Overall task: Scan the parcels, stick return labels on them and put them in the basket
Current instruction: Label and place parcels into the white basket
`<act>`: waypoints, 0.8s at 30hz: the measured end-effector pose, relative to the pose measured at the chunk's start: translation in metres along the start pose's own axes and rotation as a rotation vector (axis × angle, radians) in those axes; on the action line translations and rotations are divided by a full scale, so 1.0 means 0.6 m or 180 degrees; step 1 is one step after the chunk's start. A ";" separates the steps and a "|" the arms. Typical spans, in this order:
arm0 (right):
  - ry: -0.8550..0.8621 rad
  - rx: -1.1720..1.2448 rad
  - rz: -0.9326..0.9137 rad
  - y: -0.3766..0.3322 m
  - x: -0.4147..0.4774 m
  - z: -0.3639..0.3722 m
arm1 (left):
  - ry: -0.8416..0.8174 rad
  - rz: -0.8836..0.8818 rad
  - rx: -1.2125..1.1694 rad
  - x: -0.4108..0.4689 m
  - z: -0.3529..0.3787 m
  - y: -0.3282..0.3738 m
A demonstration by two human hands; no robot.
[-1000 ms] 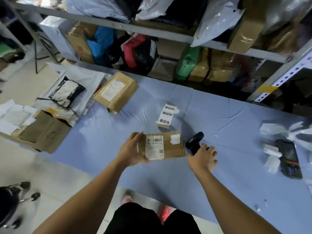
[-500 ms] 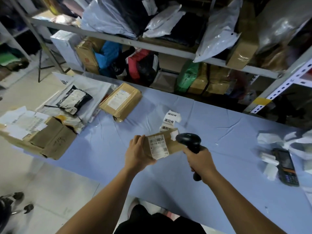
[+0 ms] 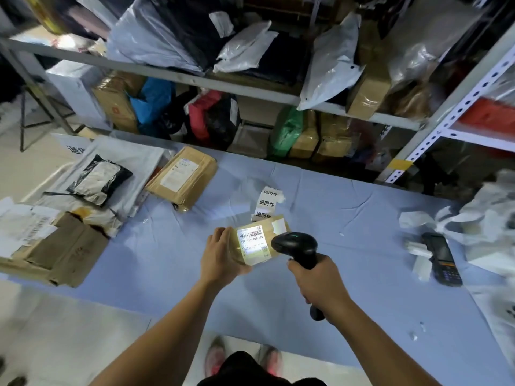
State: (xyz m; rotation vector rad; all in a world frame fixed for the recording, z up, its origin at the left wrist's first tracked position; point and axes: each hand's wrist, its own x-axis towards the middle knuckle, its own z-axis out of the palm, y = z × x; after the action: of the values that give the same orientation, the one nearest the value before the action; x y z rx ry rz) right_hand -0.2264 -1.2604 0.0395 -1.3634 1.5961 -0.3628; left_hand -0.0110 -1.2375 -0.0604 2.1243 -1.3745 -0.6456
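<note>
The left hand [image 3: 220, 257] grasps the near-left end of a small brown cardboard parcel [image 3: 278, 238], fingers curled round its edge. It holds the parcel tilted over the near middle of the table covered in pale blue cloth [image 3: 348, 232]. The parcel's white barcode label [image 3: 252, 242] faces up and is brightly lit. The right hand [image 3: 317, 277] is clenched round the handle of a black handheld barcode scanner [image 3: 299, 246]. The scanner's head sits just right of the label and overlaps the parcel's right edge.

Just beyond the parcel lies a strip of white return labels printed with black characters [image 3: 267, 203], its near end hidden behind the parcel. Further left, at the far edge, rests a larger tape-wrapped brown cardboard box with a white label [image 3: 182, 178]. Left of that box is a black plastic mailer bag with a white label [image 3: 99, 179], lying on a grey plastic bag [image 3: 136, 162]. At the near left corner sit flattened brown cardboard cartons [image 3: 67, 252] with loose white papers [image 3: 25, 224] on top.

On the right, well apart from the hands, a black handheld terminal with a keypad [image 3: 443, 259] lies among crumpled white backing paper [image 3: 487, 218]. Behind the table stands a grey metal shelf rack [image 3: 250, 91] crowded with bags and boxes.
</note>
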 end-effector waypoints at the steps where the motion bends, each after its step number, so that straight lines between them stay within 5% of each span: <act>1: 0.0014 -0.0004 0.0016 0.001 -0.001 -0.001 | -0.0006 0.0016 -0.0022 0.000 0.000 -0.002; 17: -0.0004 0.0151 -0.0072 0.025 0.004 -0.042 | -0.0053 -0.0075 -0.0071 0.005 -0.005 0.005; 24: 0.0334 0.0078 -0.0145 0.073 0.084 -0.058 | -0.0643 -0.0130 -0.0118 0.020 0.007 0.005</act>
State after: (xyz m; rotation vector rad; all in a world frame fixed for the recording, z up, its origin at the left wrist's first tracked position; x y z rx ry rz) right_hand -0.2754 -1.3023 0.0009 -1.3833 1.6427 -0.4871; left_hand -0.0109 -1.2502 -0.0628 2.1091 -1.4146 -0.9162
